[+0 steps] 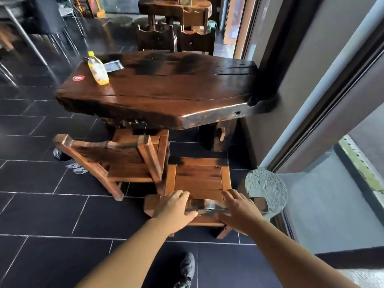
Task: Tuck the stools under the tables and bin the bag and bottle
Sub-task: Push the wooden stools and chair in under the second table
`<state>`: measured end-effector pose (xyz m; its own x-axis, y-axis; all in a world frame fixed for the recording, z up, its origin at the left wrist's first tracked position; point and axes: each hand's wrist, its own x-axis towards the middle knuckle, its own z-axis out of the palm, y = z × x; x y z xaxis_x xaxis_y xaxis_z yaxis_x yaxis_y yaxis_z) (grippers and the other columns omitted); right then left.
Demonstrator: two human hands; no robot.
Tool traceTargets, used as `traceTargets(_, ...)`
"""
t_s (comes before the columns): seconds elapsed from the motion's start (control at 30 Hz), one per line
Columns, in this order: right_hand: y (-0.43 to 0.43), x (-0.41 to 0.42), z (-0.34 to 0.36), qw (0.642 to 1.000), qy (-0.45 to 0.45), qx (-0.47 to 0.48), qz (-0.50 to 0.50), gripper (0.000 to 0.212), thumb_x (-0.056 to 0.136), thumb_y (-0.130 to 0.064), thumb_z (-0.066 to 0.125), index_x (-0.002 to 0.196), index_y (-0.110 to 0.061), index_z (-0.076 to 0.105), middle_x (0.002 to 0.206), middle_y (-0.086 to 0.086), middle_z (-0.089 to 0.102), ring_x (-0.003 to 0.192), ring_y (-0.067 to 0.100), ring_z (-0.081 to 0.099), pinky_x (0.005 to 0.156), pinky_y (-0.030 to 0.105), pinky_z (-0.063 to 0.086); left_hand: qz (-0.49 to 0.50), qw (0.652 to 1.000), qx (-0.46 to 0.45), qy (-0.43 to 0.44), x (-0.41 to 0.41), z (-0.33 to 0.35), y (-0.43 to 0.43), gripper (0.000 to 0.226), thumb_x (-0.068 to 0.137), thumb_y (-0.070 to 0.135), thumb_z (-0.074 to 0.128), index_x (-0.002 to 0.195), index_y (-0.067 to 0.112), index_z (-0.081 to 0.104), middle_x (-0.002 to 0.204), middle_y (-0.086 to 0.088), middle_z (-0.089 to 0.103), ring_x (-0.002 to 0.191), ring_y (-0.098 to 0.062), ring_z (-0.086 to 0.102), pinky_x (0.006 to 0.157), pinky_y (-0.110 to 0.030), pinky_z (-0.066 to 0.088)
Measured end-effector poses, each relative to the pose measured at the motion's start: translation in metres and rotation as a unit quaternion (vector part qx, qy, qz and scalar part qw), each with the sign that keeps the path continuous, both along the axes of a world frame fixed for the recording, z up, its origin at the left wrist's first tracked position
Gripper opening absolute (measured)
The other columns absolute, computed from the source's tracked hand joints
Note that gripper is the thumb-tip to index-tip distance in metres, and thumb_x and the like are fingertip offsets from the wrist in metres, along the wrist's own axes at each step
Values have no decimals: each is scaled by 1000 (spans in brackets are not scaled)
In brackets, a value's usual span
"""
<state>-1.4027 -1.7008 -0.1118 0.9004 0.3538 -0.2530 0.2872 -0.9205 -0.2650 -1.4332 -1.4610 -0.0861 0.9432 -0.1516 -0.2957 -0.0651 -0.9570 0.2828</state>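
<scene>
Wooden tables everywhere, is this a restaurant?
Probably a cafe or restaurant: a heavy wooden table carries a red number sticker, matching wooden chairs stand around it, and another table sits behind.

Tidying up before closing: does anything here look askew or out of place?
Yes. The left chair sits skewed to the table, and a crumpled bag lies on the floor beside it. A bottle is left on the tabletop.

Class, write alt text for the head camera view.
Both hands, left hand and right hand, rest on the backrest of a wooden chair facing a dark wooden table. A yellow bottle stands on the table's far left corner.
</scene>
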Motion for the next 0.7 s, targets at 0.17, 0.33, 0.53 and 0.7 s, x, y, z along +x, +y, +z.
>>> traceTargets(0.17,-4,21,-35,999,-13,-28,-7,68,84,-71,46,135,-26,42,137,-4,48,126,21,50,104,38,40,-12,1000,13,-11,20,-37,1,80,90,67,47,152,19,29,154,1,36,141,-20,35,115,-37,28)
traceTargets(0.33,0,28,-62,998,-4,-68,-15,71,77,-80,38,123,-27,48,123,-2,56,121,23,53,98,41,40,-12,998,62,12,26,-67,0,93,83,82,36,151,20,29,151,-1,42,140,-21,37,119,-45,17)
traceTargets(0.53,1,33,-84,995,-41,-86,-14,74,71,-85,29,97,-24,62,99,-2,67,103,24,62,96,46,39,1,993,119,-21,33,-86,-3,82,74,89,25,107,22,57,112,2,66,111,-23,57,99,-45,35)
traceTargets(0.7,-3,36,-93,994,-88,-61,-8,66,69,-84,36,81,-25,64,80,-4,67,83,24,68,85,44,44,-7,991,115,-74,34,-100,0,78,75,88,25,88,20,62,90,1,68,91,-25,63,83,-45,41)
